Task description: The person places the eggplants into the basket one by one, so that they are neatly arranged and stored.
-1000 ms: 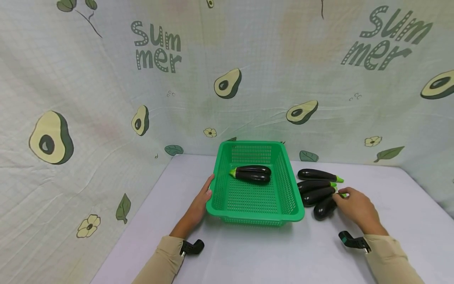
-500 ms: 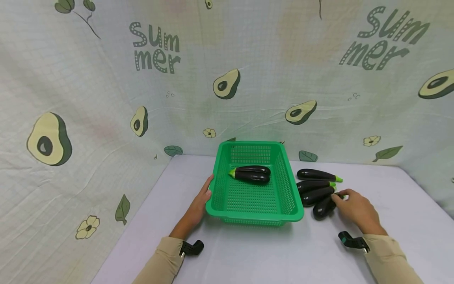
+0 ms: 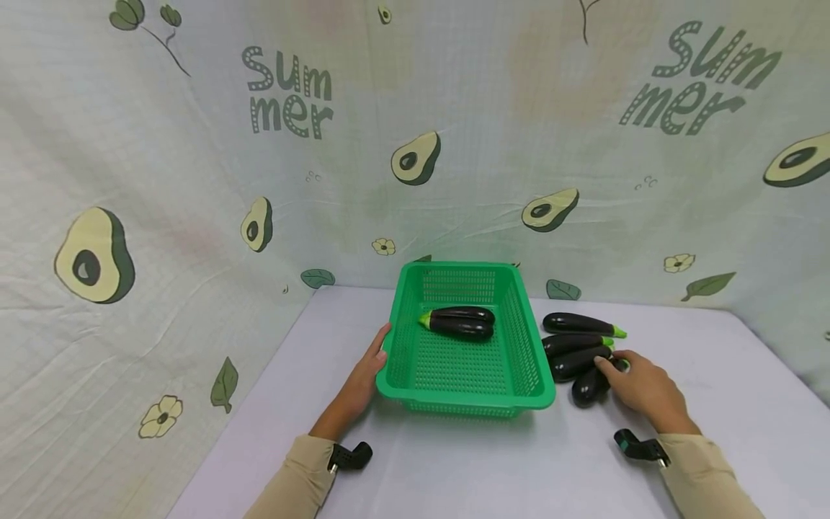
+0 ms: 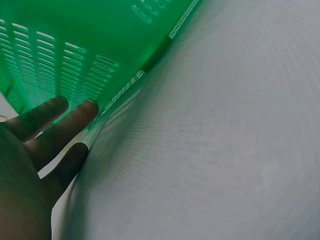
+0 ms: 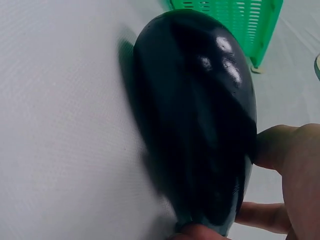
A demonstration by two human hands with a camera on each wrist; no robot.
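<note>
A green plastic basket stands mid-table with two dark eggplants lying together in it. My left hand rests against the basket's left side, its fingers extended and spread along the slotted wall in the left wrist view. To the right of the basket, my right hand grips the nearest eggplant around its narrow stem end. The right wrist view has its glossy, rounded body close up, the thumb on one side and fingertips near the narrow end.
Beyond the gripped eggplant, three more eggplants lie side by side next to the basket, green stems pointing right. A white cloth covers the table. A printed curtain hangs behind it and at the left.
My right hand has shifted slightly left, its fingers sliding from the stem onto the nearest eggplant's upper body. The left hand and basket stay in place.
</note>
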